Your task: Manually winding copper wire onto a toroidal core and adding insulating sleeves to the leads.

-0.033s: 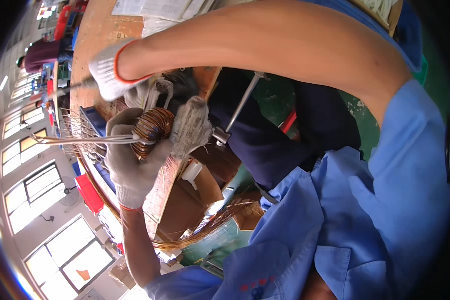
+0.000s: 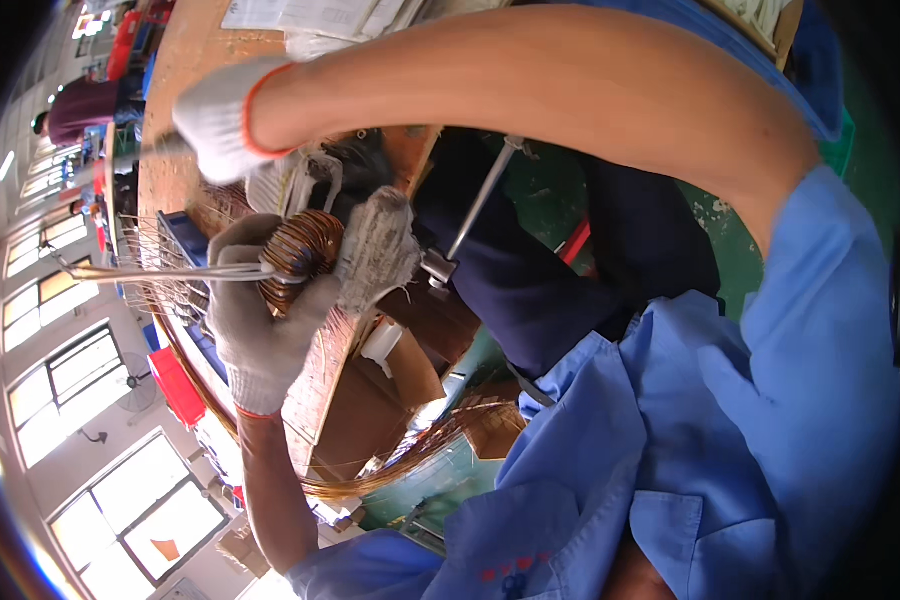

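My left hand (image 2: pixel 260 325), in a grey-white knit glove, grips a ring-shaped coil (image 2: pixel 305 245) wound with copper-coloured wire. Pale wire leads (image 2: pixel 170 272) run from the coil out past the fingers to the left. Right against the coil is a worn, fabric-wrapped block (image 2: pixel 378 250). Farther up, my right hand (image 2: pixel 220 115), gloved with an orange cuff, is closed around a slim dark tool (image 2: pixel 168 144). Motion blurs the tool, so its kind cannot be made out. The right forearm arches across the top of the view.
A metal rod with a clamp (image 2: pixel 438 266) stands beside the wrapped block. Papers (image 2: pixel 320 15) lie on the wooden bench (image 2: pixel 185 80). Bundled copper wire (image 2: pixel 400 470) and a cardboard box (image 2: pixel 495 432) are below the bench edge. A person (image 2: pixel 75 110) is in the background.
My right hand and the tool have moved slightly upward, away from the coil. My left hand still grips the coil, shifted only a little.
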Tool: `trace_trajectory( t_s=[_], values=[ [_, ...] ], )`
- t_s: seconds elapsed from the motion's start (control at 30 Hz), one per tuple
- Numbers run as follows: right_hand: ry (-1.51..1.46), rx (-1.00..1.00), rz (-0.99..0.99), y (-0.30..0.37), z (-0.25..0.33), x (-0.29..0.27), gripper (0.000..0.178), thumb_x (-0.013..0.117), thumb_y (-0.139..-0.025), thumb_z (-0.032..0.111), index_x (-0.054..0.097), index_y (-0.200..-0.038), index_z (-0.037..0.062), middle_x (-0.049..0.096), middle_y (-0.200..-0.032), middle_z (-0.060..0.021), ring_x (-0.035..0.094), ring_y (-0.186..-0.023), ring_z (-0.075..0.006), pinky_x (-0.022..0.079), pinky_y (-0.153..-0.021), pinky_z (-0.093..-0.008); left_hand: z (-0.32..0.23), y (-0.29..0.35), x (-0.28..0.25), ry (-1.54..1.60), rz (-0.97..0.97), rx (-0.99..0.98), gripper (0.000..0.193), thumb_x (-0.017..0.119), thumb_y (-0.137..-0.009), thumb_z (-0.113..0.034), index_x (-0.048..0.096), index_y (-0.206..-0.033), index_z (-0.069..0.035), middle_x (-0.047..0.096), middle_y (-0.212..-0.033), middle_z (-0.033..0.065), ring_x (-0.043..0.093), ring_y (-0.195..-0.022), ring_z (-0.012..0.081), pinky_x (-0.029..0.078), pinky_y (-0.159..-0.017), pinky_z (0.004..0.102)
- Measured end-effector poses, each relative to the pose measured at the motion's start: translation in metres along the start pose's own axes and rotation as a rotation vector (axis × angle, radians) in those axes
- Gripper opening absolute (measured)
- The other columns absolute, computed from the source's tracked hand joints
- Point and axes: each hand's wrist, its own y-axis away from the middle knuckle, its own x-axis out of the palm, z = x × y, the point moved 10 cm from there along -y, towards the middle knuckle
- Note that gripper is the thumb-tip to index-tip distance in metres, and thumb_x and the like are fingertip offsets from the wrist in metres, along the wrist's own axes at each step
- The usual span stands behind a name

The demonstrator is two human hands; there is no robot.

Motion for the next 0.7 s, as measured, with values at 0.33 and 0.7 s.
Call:
trace_trajectory(
  t_s=[0.33,0.7],
  values=[
    [-0.592,0.334,-0.095,0.316,-0.023,0.038,0.034,0.066,-0.104,0.023,0.062,-0.129,0.0001,0.076,-0.098,-0.0197,0.076,-0.086,-0.0344,0.06,-0.075,-0.0407,0.005,0.007,0.003,0.388,0.129,-0.084,0.065,0.081,-0.09,-0.02,0.055,-0.142,0.009,0.06,-0.141,0.0153,0.061,-0.127,0.023,0.049,-0.112,0.0393],
    [-0.681,0.548,0.214,0.299,0.001,0.101,0.038,0.063,-0.104,0.041,0.063,-0.118,0.0057,0.074,-0.092,-0.0241,0.074,-0.09,-0.0441,0.055,-0.078,-0.053,0.005,0.007,-0.01,0.162,0.087,-0.105,0.074,0.089,-0.082,-0.019,0.056,-0.144,0.006,0.062,-0.144,0.0187,0.06,-0.134,0.0279,0.048,-0.113,0.0401]
  ],
)
